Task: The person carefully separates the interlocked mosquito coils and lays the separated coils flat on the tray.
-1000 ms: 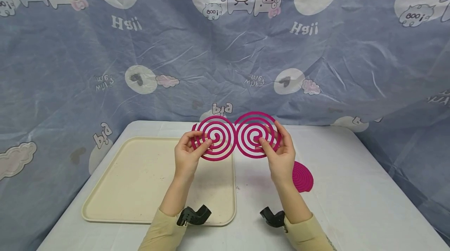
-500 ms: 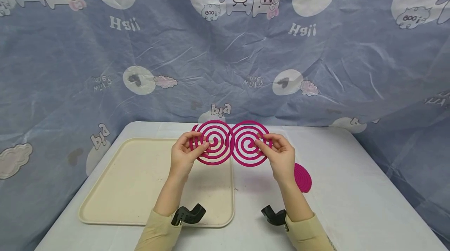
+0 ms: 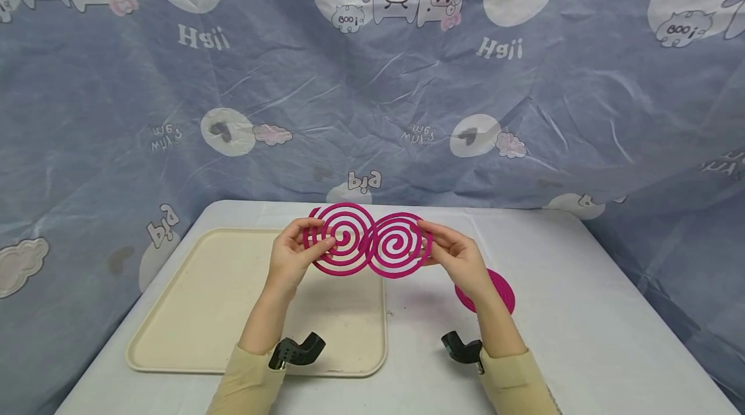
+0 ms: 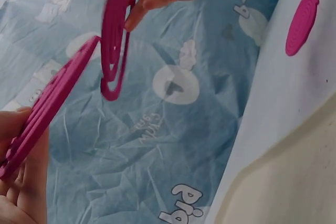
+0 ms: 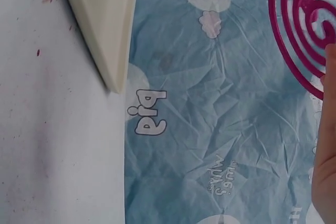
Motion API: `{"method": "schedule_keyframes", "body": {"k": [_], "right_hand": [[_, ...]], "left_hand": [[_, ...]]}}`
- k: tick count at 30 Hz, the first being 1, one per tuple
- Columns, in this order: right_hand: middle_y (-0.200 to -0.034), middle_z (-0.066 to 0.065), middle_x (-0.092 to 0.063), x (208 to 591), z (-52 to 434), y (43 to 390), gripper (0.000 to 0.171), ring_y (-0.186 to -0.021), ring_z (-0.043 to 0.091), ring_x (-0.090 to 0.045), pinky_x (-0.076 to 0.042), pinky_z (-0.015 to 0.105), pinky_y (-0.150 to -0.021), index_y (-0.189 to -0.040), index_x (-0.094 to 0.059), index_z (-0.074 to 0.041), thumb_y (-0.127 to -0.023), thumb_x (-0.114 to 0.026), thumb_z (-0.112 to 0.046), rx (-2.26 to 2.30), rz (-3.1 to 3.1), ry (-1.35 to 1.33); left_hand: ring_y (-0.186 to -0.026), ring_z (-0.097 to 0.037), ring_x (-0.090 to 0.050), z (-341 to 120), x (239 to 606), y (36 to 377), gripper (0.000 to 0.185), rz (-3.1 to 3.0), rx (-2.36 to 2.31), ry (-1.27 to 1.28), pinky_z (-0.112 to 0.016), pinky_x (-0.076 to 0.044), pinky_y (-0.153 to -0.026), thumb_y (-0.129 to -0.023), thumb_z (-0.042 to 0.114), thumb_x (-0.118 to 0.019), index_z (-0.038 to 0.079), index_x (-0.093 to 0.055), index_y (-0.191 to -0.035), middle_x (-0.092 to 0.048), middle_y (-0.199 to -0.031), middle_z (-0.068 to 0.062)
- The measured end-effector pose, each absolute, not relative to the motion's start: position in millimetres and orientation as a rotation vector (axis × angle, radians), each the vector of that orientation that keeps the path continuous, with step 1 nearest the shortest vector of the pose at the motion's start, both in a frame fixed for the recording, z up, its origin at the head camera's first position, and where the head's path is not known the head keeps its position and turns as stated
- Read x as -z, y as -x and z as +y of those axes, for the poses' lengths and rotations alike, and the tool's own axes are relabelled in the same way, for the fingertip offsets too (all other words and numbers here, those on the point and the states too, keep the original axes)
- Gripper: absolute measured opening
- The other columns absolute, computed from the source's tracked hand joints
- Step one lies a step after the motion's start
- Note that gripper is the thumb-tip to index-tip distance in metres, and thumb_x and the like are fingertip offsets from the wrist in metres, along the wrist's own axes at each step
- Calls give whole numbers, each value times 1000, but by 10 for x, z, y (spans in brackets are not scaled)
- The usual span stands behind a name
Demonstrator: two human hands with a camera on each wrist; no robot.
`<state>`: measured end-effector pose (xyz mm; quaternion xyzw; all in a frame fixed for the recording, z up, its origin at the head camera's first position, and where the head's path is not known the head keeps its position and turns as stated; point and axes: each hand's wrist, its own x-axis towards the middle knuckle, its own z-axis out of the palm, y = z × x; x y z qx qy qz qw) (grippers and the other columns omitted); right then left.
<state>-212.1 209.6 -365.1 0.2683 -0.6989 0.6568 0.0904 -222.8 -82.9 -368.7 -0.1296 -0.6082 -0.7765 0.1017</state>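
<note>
My left hand [image 3: 290,258] pinches a magenta mosquito coil [image 3: 346,236], thumb in front near its centre and fingers behind. A second magenta mosquito coil [image 3: 397,244] is held at its right edge by my right hand [image 3: 461,263]. Both coils are raised over the table, and their inner edges overlap in the head view. From the left wrist, the left coil [image 4: 52,100] slants up toward the right coil [image 4: 111,30], which is seen nearly edge-on. Only part of the right coil [image 5: 275,17] shows in the right wrist view.
A cream tray [image 3: 244,311] lies on the left of the white table [image 3: 582,311]. Another magenta coil disc [image 3: 503,292] lies flat on the table, partly behind my right forearm. A blue patterned cloth [image 3: 372,92] hangs behind the table.
Both hands have shifted left with their coils. The right coil has come lower and tilted, now overlapping the left one, and my right fingers have moved from near its centre to its outer edge.
</note>
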Motion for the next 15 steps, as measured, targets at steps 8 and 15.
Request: {"method": "schedule_keyframes", "body": {"k": [8,15], "right_hand": [[-113,22,-52,3512,1945,2058,27,-100,10,-50,-49,20,-78,-114,-61,11,-87,-58,10,-1598,-2203,-842],[-97,22,-61,3622,1876,2175,29,-81,24,-64,-57,34,-69,-115,-59,15,-86,-60,10,-1713,-2235,-892]], "left_hand": [[-90,-21,-64,-1006,3735,2267,38,-1852,2301,427,-34,-54,-77,-80,0,-72,-3,-56,-114,-62,-102,-10],[-89,-19,-64,-1223,3807,2376,39,-1925,2262,395,-31,-55,-76,-81,3,-72,-2,-55,-116,-62,-102,-7]]}}
